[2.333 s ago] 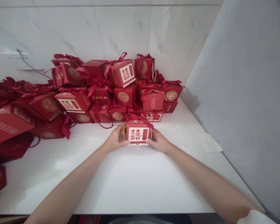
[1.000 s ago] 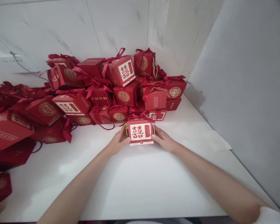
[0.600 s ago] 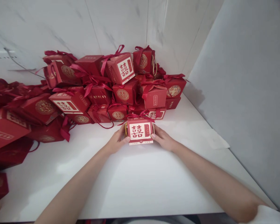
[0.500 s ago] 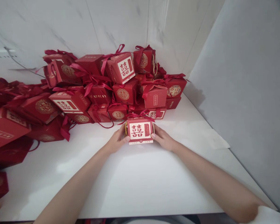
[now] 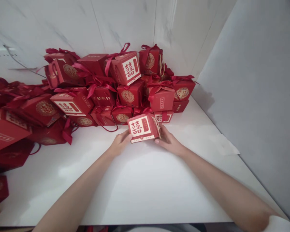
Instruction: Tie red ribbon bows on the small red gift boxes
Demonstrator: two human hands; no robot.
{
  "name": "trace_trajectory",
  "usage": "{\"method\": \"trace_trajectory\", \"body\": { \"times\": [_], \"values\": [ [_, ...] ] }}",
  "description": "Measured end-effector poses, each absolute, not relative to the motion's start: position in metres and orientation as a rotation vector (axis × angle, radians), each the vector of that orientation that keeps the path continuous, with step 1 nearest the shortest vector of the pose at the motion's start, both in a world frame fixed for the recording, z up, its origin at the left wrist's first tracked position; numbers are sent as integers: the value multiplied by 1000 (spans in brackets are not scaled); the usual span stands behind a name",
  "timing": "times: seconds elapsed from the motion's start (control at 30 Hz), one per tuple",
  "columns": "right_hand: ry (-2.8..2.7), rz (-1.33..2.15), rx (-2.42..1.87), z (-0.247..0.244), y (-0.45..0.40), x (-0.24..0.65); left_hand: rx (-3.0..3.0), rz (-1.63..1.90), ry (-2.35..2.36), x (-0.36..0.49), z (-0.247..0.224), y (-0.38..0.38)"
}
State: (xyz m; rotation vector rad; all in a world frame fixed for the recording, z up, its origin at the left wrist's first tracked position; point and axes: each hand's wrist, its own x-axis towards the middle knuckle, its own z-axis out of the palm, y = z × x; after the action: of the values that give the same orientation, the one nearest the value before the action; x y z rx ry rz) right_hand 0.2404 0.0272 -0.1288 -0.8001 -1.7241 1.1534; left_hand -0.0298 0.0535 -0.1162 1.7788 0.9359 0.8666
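Note:
A red gift box (image 5: 140,128) with a white panel of red characters is tilted just above the white table, in front of a stack of similar boxes. My left hand (image 5: 120,143) grips its lower left corner, thumb on the front edge and the fingers partly hidden behind. On the other side, my right hand (image 5: 170,141) is closed about the right face, where a twisted cord handle (image 5: 156,126) hangs. The right thumb lies by the lower right corner. The box's top leans away, and its ribbon is mostly hidden.
Stacked red boxes with ribbons (image 5: 129,96) stand along the marbled wall (image 5: 125,22). More boxes (image 5: 9,132) pile up at the left. A grey panel (image 5: 261,80) borders the white table (image 5: 145,187) on the right. A thin cable (image 5: 21,66) runs down the back wall.
The box has been tipped back and turned so its right side with the cord shows, and it has risen slightly. Both hands stay at its sides; the right thumb has slid lower.

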Motion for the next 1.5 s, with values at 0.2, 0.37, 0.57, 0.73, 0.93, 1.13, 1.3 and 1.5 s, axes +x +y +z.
{"method": "trace_trajectory", "body": {
  "times": [0.2, 0.37, 0.57, 0.73, 0.93, 1.13, 1.3, 1.5],
  "values": [
    [-1599, 1075, -838, -136, 27, 235, 1613, 1133, 1177, -22, -113, 55],
    [-1709, 799, -1014, -137, 20, 237, 1706, 1107, 1202, -23, -109, 49],
    [-1849, 547, -969, -135, 10, 234, 1629, 1013, 771, -16, -108, 39],
    [-1914, 480, -970, -132, 6, 232, 1571, 1041, 732, -17, -114, 41],
    [-1941, 434, -942, -130, 4, 231, 1583, 1035, 751, -21, -122, 43],
    [-1938, 449, -921, -129, 4, 231, 1583, 1006, 729, -21, -120, 41],
    [-1954, 450, -929, -128, 4, 230, 1561, 985, 719, -22, -119, 42],
    [-1938, 476, -920, -130, 4, 231, 1531, 983, 710, -23, -118, 42]
  ]
}}
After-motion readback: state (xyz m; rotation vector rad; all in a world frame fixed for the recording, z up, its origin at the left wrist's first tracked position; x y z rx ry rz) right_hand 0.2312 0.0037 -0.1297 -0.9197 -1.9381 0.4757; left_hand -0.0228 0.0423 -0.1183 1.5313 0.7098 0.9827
